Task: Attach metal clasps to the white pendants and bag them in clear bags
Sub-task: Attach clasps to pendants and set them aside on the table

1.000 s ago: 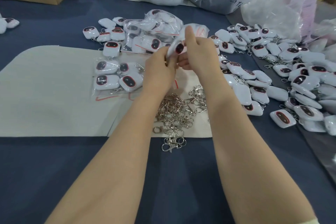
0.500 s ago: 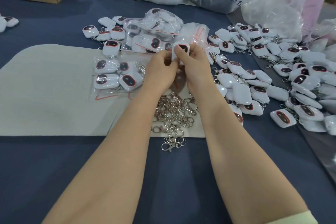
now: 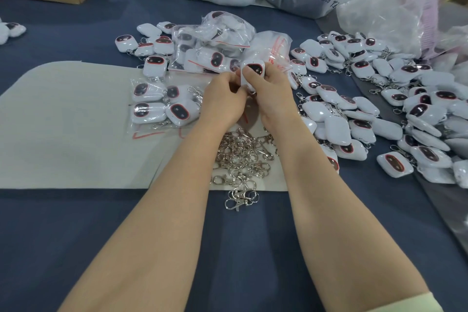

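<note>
Blue table (image 3: 76, 248) with beige mat (image 3: 63, 121), loose clasps (image 3: 240, 157), heaped white pendants (image 3: 354, 121)

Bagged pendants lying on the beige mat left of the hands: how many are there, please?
4: upper-left, upper-right, lower-left, lower-right; the left hand may hide others.

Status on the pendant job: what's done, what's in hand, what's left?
Done: a few bagged pendants lie on the beige mat, more heaped behind. In hand: left hand and right hand both grip one pendant; its clasp is hidden. Left: most of it, judging by the loose clasps and the big unbagged pile on the right.
</note>
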